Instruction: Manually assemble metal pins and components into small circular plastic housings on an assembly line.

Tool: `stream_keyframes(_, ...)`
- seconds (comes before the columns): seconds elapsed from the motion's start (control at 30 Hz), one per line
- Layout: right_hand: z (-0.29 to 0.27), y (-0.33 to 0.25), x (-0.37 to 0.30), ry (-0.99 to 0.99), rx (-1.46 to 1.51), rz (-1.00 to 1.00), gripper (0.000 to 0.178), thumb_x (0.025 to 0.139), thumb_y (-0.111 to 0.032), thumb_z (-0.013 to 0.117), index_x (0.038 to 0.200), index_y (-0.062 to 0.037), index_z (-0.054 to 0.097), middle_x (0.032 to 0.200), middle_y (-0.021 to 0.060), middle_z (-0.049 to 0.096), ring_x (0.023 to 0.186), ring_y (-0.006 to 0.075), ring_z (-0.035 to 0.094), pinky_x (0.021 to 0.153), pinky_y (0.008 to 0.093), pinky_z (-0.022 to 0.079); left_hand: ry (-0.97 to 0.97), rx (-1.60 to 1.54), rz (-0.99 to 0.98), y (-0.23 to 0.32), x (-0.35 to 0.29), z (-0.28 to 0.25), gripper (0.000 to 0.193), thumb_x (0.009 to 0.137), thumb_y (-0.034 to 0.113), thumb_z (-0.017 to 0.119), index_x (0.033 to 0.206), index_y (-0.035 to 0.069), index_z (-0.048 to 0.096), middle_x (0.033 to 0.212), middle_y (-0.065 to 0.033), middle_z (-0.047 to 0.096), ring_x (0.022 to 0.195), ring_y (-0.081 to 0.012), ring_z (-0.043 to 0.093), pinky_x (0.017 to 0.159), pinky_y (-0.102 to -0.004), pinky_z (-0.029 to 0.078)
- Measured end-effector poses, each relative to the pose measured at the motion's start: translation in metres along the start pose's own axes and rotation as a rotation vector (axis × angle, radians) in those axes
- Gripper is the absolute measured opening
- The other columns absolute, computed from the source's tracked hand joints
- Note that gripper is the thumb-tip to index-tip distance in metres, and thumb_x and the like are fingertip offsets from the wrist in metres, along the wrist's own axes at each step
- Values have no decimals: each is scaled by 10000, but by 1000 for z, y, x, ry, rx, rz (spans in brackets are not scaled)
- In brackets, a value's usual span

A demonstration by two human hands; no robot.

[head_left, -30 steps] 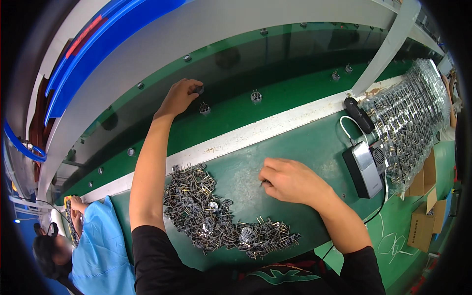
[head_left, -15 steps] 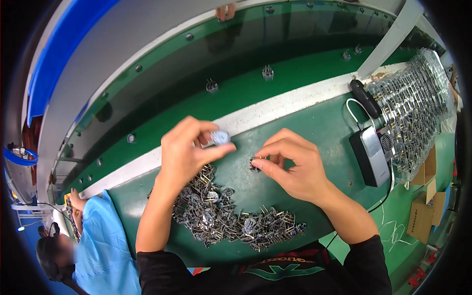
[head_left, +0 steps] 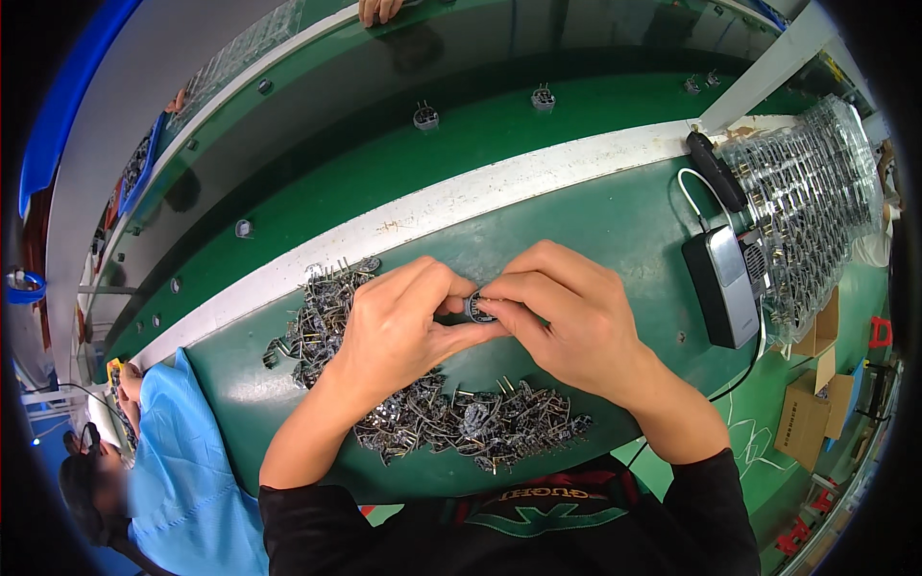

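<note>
My left hand (head_left: 396,322) is closed, with thumb and fingers around a small round grey housing (head_left: 474,307). Against the same housing my right hand (head_left: 571,302) pinches with thumb and forefinger, on a small dark part that the fingertips mostly hide. How the two pieces sit together cannot be made out. Both hands are above the green table (head_left: 615,230). Below and left of them lies a heap of small dark parts with wires and brass-coloured pins (head_left: 480,422), which runs up behind my left forearm.
Beyond a white rail (head_left: 423,216), a green conveyor belt (head_left: 327,206) carries spaced grey pieces with pins (head_left: 425,117). At right stand a black-and-silver box with a white cable (head_left: 720,288) and stacked clear trays (head_left: 807,211). A person in blue (head_left: 192,461) sits at left.
My hands have come together, bringing the grey housing and the small dark part into contact. The view has shifted slightly, and the conveyor pieces sit at different places.
</note>
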State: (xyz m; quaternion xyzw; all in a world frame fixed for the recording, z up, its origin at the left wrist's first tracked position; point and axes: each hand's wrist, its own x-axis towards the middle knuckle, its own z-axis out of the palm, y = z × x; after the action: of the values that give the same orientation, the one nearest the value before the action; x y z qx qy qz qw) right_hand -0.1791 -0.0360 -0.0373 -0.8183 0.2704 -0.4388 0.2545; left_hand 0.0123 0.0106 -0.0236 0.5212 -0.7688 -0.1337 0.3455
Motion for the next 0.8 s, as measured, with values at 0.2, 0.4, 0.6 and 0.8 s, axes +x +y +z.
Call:
stream_keyframes(0.2,7,9,-6,13,-97,13,245,774,-76,790,998,-45,696,895,48,591,683,190,609,532,324,489,-12,3,-89,-7,6,5,323,662,147,927,880,51,708,739,-44,638,601,-133,586,541,-271,482)
stream_keyframes(0.4,14,16,-5,-116,-85,-47,415,798,-171,805,1169,-62,655,980,71,568,815,248,594,685,385,507,76,26,-329,-67,36,-9,381,714,225,904,1003,24,757,858,-47,629,681,-139,538,634,-295,458)
stream_keyframes(0.6,41,16,-19,-549,87,-187,282,783,-188,813,1036,-118,711,1028,1,586,906,202,556,799,348,503,83,368,-551,-148,51,-26,474,706,419,894,982,55,763,929,-102,671,856,-263,668,763,-394,532)
stream_keyframes(0.8,52,20,-22,-510,100,-232,274,782,-127,772,1047,-114,705,934,1,585,864,199,574,747,350,532,29,323,-509,-146,48,-41,562,770,497,835,1126,73,735,982,-131,689,885,-281,670,815,-389,531)
